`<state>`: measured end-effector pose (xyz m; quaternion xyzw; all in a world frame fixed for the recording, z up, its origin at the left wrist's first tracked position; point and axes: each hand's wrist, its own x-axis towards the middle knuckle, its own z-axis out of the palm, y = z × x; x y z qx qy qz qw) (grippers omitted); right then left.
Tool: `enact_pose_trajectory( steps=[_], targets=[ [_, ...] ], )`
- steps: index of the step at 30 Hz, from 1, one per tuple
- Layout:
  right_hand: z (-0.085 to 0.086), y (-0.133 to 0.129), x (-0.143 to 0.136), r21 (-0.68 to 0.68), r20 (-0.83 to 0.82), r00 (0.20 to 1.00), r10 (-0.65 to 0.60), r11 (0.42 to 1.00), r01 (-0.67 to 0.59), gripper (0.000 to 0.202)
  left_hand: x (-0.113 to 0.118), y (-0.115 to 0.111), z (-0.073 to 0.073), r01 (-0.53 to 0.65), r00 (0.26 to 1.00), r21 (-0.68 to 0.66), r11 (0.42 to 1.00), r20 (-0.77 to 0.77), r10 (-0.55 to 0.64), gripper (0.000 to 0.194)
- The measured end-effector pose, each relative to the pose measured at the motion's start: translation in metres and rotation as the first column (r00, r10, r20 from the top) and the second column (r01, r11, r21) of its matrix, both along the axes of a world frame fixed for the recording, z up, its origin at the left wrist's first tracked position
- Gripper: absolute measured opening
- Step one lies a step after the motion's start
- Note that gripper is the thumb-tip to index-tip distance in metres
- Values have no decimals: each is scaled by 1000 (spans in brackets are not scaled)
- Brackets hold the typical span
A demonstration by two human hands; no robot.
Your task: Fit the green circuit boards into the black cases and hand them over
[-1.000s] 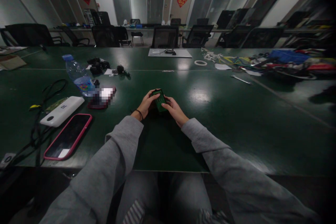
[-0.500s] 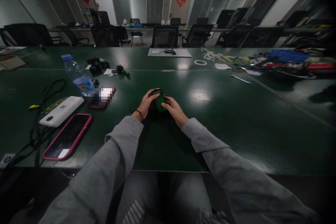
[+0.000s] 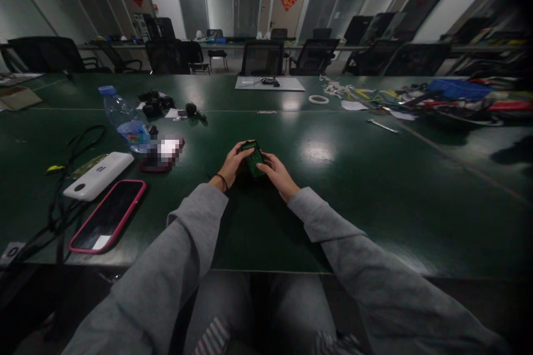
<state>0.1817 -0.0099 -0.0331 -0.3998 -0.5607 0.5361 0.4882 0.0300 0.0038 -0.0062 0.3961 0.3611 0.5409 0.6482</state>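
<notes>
both hands (image 3: 255, 169) unmoved (cupping board (image 3: 252, 157))

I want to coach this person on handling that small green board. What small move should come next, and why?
Probably lower the green board closer to the table and steady both wrists there. The left hand and right hand pinch it from opposite sides, tilted up, and the dim light hides its details; a rested grip would likely hold it steadier.
</notes>
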Motion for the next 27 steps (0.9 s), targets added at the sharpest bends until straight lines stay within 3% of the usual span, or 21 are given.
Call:
enact_pose_trajectory(
  steps=[7, 19, 27],
  targets=[
    [3, -3, 0, 24, -6, 1000, 16, 1000, -16, 49, -1, -2, 3, -4, 1000, 7, 1000, -12, 5, 48],
    [2, -2, -1, 10, -12, 1000, -17, 1000, 18, 50, -1, 1, -3, 1, 1000, -10, 1000, -12, -1, 50],
    [5, -3, -2, -10, -49, 998, -27, 1000, 27, 53, 1, -1, 2, 7, 999, -31, 999, 47, -6, 55]
  ],
)
